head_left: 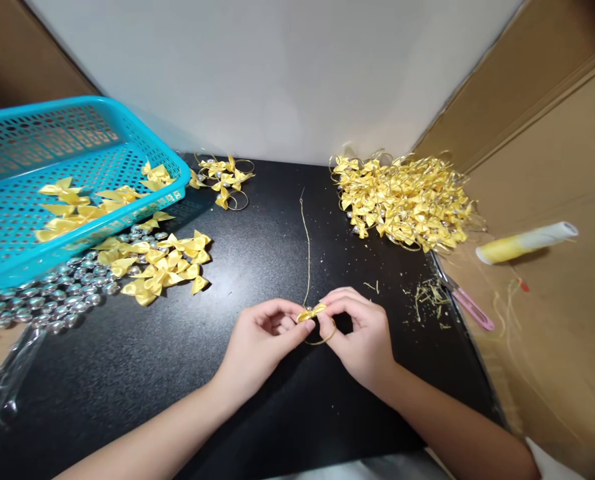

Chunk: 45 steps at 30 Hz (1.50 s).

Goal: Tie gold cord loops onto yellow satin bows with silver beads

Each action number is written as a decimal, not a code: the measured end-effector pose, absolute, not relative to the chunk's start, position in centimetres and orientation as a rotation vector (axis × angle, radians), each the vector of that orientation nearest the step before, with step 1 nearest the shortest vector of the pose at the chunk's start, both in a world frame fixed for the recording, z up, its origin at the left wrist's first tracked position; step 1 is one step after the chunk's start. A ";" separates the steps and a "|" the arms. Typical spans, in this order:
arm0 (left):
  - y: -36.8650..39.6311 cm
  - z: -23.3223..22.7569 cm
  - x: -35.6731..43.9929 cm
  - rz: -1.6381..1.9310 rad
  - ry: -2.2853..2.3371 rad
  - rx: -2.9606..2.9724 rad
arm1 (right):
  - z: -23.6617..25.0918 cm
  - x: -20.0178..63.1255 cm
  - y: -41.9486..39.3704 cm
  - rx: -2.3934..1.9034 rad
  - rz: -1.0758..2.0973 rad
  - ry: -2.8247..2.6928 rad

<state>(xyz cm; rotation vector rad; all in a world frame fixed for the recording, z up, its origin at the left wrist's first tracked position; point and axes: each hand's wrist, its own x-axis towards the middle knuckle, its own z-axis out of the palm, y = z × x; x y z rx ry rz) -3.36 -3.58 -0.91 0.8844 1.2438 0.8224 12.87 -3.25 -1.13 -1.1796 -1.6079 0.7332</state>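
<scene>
Hands meet over the counter [257,393]: left hand [260,337] and right hand [362,333] each grip pinched on one yellow bow [311,313] (steadying it, seemingly), its gold thread [307,247] trailing toward the bow pile [404,200].

A black speckled bench [257,267] stands against a plain white wall [277,73], with brown cardboard panels [552,153] on both sides.

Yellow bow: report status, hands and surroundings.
Both hands pinch it: left hand, right hand. Yellow bow held over the black table, gold thread trailing away. Nothing in the way.
</scene>
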 end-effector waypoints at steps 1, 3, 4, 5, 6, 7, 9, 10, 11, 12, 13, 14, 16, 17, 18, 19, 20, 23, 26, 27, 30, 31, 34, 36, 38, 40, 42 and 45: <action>-3.6 -0.9 -3.3 0.828 1.254 0.885 | -1.2 12.9 -3.3 -1.175 0.730 -1.609; -3.6 -1.0 -3.3 0.842 1.274 0.894 | -1.2 12.8 -3.3 -1.167 0.722 -1.613; -3.6 -1.0 -3.3 0.849 1.284 0.900 | -1.2 12.8 -3.3 -1.165 0.717 -1.615; -3.6 -1.0 -3.2 0.853 1.293 0.908 | -1.3 12.8 -3.3 -1.164 0.712 -1.616; -3.6 -1.0 -3.2 0.856 1.301 0.918 | -1.3 12.8 -3.3 -1.162 0.707 -1.618; -3.6 -1.0 -3.2 0.861 1.307 0.930 | -1.2 12.8 -3.3 -1.159 0.702 -1.619; -3.6 -1.0 -3.2 0.873 1.314 0.955 | -1.2 12.8 -3.3 -1.150 0.694 -1.624; -3.6 -1.0 -3.2 0.877 1.316 0.966 | -1.2 12.8 -3.3 -1.144 0.692 -1.627; -3.6 -1.0 -3.2 0.878 1.317 0.973 | -1.2 12.7 -3.3 -1.138 0.686 -1.632; -3.6 -1.0 -3.2 0.877 1.319 0.975 | -1.2 12.7 -3.3 -1.133 0.675 -1.638; -3.6 -1.0 -3.2 0.874 1.321 0.972 | -1.3 12.7 -3.3 -1.129 0.657 -1.647; -3.6 -1.0 -3.2 0.870 1.324 0.965 | -1.3 12.6 -3.4 -1.125 0.633 -1.658; -3.6 -0.9 -3.2 0.865 1.327 0.943 | -1.4 12.5 -3.5 -1.118 0.581 -1.684; -3.6 -0.9 -3.1 0.864 1.328 0.933 | -1.4 12.5 -3.5 -1.114 0.556 -1.699; -3.5 -0.9 -3.1 0.863 1.327 0.927 | -1.5 12.5 -3.5 -1.110 0.535 -1.713; -3.5 -0.9 -3.1 0.864 1.324 0.923 | -1.5 12.5 -3.5 -1.106 0.518 -1.730; -3.5 -1.0 -3.1 0.868 1.322 0.921 | -1.5 12.5 -3.5 -1.104 0.502 -1.750; -3.5 -1.1 -3.1 0.888 1.317 0.895 | -1.4 12.7 -3.5 -1.135 0.438 -1.800; -3.3 -1.1 -3.4 0.929 1.332 0.847 | -1.1 12.8 -3.9 -1.158 0.287 -1.839; -3.2 -1.0 -3.5 0.950 1.339 0.832 | -1.1 12.8 -4.0 -1.135 0.243 -1.875; -2.8 -0.8 -3.7 0.989 1.344 0.790 | -1.1 12.5 -4.6 -1.066 0.171 -2.031; -2.7 -0.7 -3.7 0.983 1.338 0.780 | -1.2 12.4 -4.7 -1.077 0.153 -2.061; -2.7 -0.6 -3.5 0.927 1.322 0.783 | -1.3 12.2 -4.6 -1.177 0.103 -2.050; -2.9 -0.7 -3.3 0.894 1.321 0.802 | -1.3 12.1 -4.4 -1.236 0.106 -2.032; -3.1 -0.8 -3.1 0.874 1.312 0.831 | -1.1 12.0 -4.1 -1.280 0.154 -2.038; -3.4 -0.8 -3.0 0.865 1.303 0.873 | -0.9 12.1 -4.0 -1.305 0.231 -2.044; -3.5 -0.8 -3.0 0.863 1.307 0.917 | -0.8 12.1 -4.0 -1.318 0.298 -2.027; -3.6 -0.6 -3.0 0.861 1.319 0.964 | -0.9 12.0 -4.1 -1.311 0.326 -1.981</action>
